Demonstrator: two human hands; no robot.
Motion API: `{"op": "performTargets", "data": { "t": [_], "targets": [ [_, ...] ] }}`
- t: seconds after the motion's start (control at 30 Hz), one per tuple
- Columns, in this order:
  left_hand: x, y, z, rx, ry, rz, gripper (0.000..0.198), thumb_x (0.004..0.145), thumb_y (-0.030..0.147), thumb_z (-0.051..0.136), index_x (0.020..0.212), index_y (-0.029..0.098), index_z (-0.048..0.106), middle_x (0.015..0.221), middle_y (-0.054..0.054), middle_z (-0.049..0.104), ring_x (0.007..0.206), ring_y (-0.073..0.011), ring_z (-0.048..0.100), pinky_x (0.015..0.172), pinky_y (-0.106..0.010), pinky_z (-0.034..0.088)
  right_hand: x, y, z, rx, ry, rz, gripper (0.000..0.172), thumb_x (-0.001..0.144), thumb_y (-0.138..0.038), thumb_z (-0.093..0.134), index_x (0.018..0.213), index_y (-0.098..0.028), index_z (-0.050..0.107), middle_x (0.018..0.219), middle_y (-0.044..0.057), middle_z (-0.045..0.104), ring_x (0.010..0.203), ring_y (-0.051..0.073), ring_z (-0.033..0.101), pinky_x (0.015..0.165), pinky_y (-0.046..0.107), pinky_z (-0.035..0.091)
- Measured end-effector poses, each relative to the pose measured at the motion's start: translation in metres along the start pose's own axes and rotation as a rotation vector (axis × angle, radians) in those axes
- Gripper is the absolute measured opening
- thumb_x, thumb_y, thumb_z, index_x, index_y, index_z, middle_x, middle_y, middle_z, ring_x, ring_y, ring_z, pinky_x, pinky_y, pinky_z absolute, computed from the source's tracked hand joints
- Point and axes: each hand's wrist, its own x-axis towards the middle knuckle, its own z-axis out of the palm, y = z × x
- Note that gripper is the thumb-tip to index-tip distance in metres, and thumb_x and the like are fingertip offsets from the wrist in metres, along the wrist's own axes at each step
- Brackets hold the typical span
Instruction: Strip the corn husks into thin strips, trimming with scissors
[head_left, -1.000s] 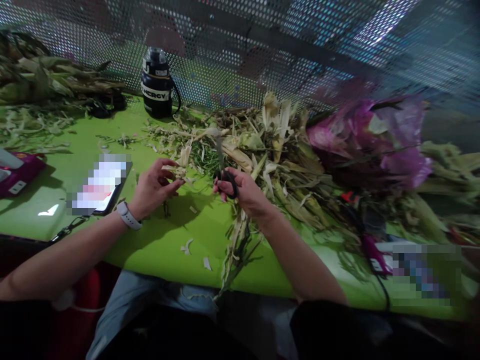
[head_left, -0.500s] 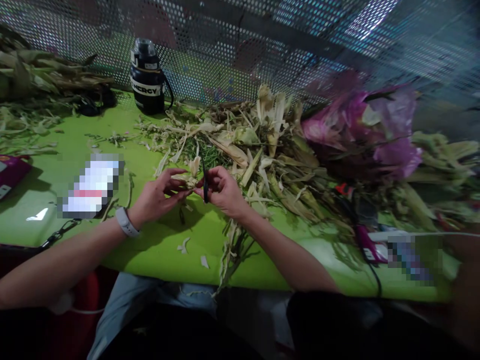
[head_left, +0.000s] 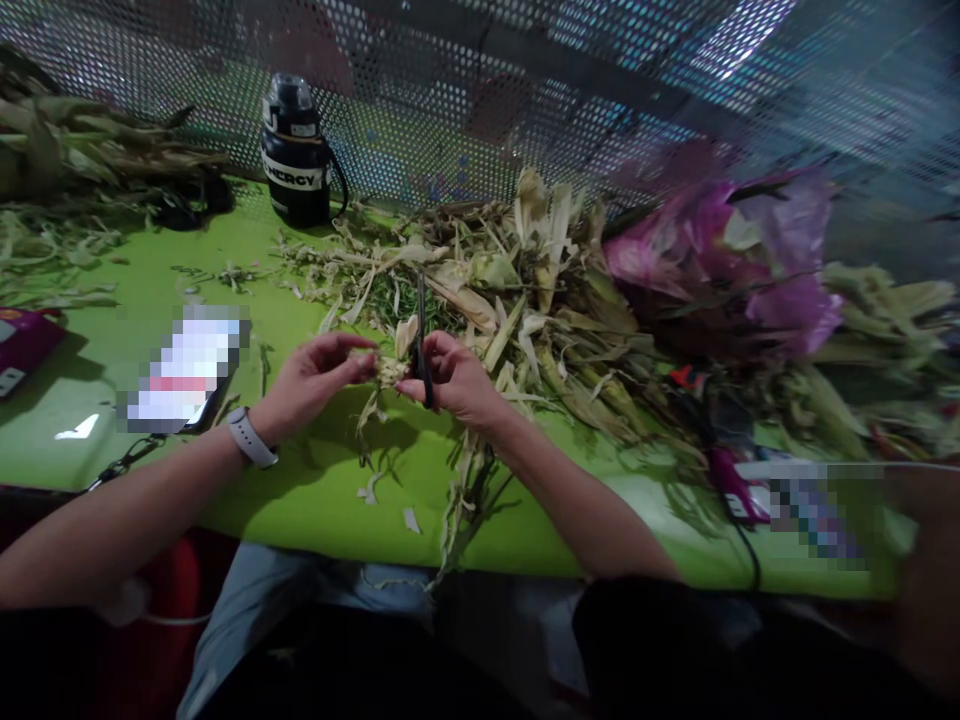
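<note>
Your left hand (head_left: pixel 315 377) pinches a husk piece (head_left: pixel 391 373) over the tabletop (head_left: pixel 315 505), in from its near edge, your right hand (head_left: pixel 459 385) grips scissors (head_left: pixel 421 345), and work appears partway: scraps (head_left: pixel 411 520) lie loose, husks (head_left: pixel 577 375) remain heaped farther back.

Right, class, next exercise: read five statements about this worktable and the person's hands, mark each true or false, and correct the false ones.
1. The right hand holds scissors. True.
2. The wristband is worn on the person's right arm. False: it is on the left.
3. The bottle lies on its side. False: it stands upright.
4. The left hand has its fingers on a pale husk piece. True.
5. The tabletop is red. False: it is green.
</note>
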Motion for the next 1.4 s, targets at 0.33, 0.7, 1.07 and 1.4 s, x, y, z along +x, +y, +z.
{"op": "performTargets", "data": {
  "t": [0.33,0.7,1.07,1.4],
  "targets": [
    [0.006,-0.002,-0.013,0.2,0.322,0.203,0.026,0.085,0.027,0.067,0.11,0.02,0.068,0.126,-0.008,0.062,0.113,-0.0185,0.06,0.093,-0.032,0.052,0.007,-0.004,-0.017,0.006,0.19,-0.108,0.05,0.051,-0.035,0.086,0.081,-0.022,0.047,0.071,-0.005,0.061,0.064,0.012,0.059,0.055,0.024,0.047],
    [-0.008,-0.006,0.01,0.473,-0.306,0.167,0.022,0.091,0.035,0.059,0.09,0.015,0.069,0.081,-0.007,0.075,0.071,-0.0173,0.07,0.064,-0.025,0.051,0.004,0.003,-0.006,0.018,0.046,-0.044,0.051,0.053,-0.033,0.086,0.082,-0.021,0.046,0.073,-0.005,0.062,0.062,0.01,0.058,0.061,0.025,0.049],
    [-0.012,-0.003,0.013,-0.1,-0.202,-0.109,0.05,0.085,0.041,0.067,0.131,0.021,0.059,0.1,-0.007,0.073,0.088,-0.0184,0.069,0.083,-0.032,0.055,0.0,-0.001,-0.01,0.02,-0.155,-0.024,0.05,0.053,-0.026,0.087,0.084,-0.02,0.048,0.075,-0.005,0.062,0.066,0.009,0.06,0.06,0.022,0.049],
    [-0.011,0.0,0.018,-0.202,-0.23,-0.33,0.027,0.076,0.038,0.076,0.091,0.017,0.069,0.074,0.0,0.064,0.062,-0.0106,0.059,0.056,-0.023,0.053,0.008,-0.006,-0.006,0.003,0.153,-0.117,0.065,0.047,-0.042,0.09,0.087,-0.024,0.042,0.073,-0.006,0.056,0.06,0.009,0.055,0.048,0.021,0.043]
  ]
}}
